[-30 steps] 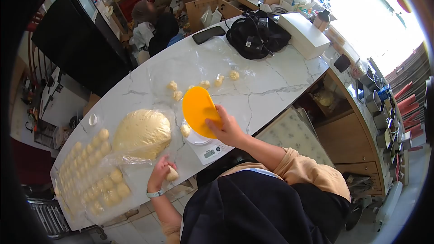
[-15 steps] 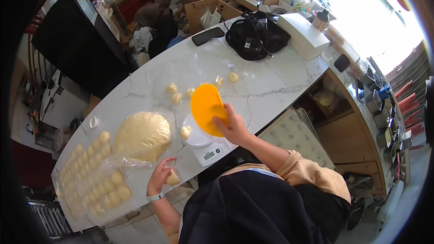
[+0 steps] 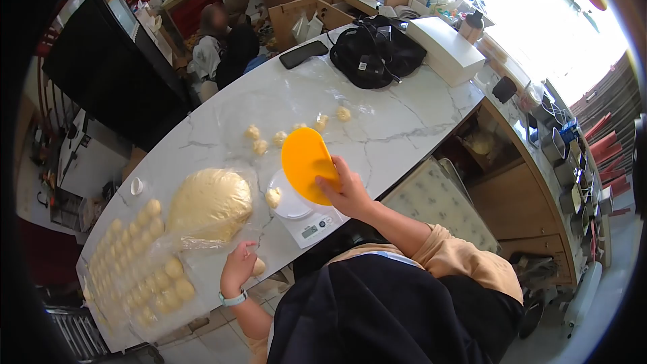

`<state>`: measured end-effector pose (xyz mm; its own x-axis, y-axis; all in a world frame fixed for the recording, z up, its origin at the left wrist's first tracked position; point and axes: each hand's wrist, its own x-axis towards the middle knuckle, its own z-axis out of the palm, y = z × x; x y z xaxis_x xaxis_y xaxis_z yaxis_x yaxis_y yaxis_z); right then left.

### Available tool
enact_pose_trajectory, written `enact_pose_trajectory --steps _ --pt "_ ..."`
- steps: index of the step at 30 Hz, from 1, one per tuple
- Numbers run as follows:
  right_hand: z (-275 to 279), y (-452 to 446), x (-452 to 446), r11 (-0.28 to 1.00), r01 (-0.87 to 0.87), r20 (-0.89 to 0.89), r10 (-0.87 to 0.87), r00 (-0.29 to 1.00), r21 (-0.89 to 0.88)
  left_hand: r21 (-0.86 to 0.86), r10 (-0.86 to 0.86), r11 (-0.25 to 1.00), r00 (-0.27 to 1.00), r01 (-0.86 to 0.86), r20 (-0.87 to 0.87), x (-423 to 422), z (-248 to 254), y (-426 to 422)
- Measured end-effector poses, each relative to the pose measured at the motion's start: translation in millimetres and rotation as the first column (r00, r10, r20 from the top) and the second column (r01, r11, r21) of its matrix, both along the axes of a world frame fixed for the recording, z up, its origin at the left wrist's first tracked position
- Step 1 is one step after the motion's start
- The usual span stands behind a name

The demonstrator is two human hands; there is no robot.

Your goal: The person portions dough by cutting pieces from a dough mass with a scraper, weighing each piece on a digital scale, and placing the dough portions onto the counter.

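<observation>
My right hand [image 3: 348, 192] grips a yellow oval scraper [image 3: 308, 166], held above a white digital scale [image 3: 314, 228]. A small dough piece [image 3: 273, 197] lies at the left of the scale's round plate. Near the table's front edge, my left hand [image 3: 238, 266] rests over a small dough ball [image 3: 259, 267], partly covering it; whether the fingers grip it is hard to tell. A large mass of dough [image 3: 210, 203] lies under clear plastic. Rows of dough balls [image 3: 142, 229] sit under plastic to the left. Several small dough pieces [image 3: 260, 146] lie behind the scale.
A phone [image 3: 304, 54], a black bag [image 3: 375, 52] and a white box [image 3: 445, 50] stand along the table's far side. A small white cap [image 3: 137, 187] is at the left edge. Beyond the table a person [image 3: 237, 48] is low down beside a black fridge [image 3: 116, 66].
The scraper moved right over the scale, then slightly back left and down. My left hand has shifted slightly lower, covering more of the dough ball. The view has shifted a little.
</observation>
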<state>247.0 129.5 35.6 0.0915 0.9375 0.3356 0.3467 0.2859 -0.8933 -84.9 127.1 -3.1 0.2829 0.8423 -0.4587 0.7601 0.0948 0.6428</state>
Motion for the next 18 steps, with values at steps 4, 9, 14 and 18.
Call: enact_pose_trajectory --steps 4,9,14,18 --pt "-8.8 2.4 -1.9 1.0 -0.003 -0.011 0.003 1.0 0.009 -0.235 0.1 0.972 0.852 0.028 0.513 9.5 9.0 -6.3" --pt "-3.4 1.1 -8.9 0.998 -0.05 -0.007 0.05 0.999 -0.03 -0.502 0.421 0.865 0.549 -0.003 0.722 13.1 -17.5 24.3" --pt "-1.4 0.7 -9.2 0.998 -0.068 0.003 0.068 0.998 0.004 -0.44 0.475 0.868 0.643 -0.231 0.601 22.3 -19.5 36.3" --pt "-5.0 -1.2 -7.1 0.999 -0.039 -0.004 0.039 0.999 0.012 -0.259 0.386 0.919 0.818 -0.298 0.426 23.3 -19.7 51.6"
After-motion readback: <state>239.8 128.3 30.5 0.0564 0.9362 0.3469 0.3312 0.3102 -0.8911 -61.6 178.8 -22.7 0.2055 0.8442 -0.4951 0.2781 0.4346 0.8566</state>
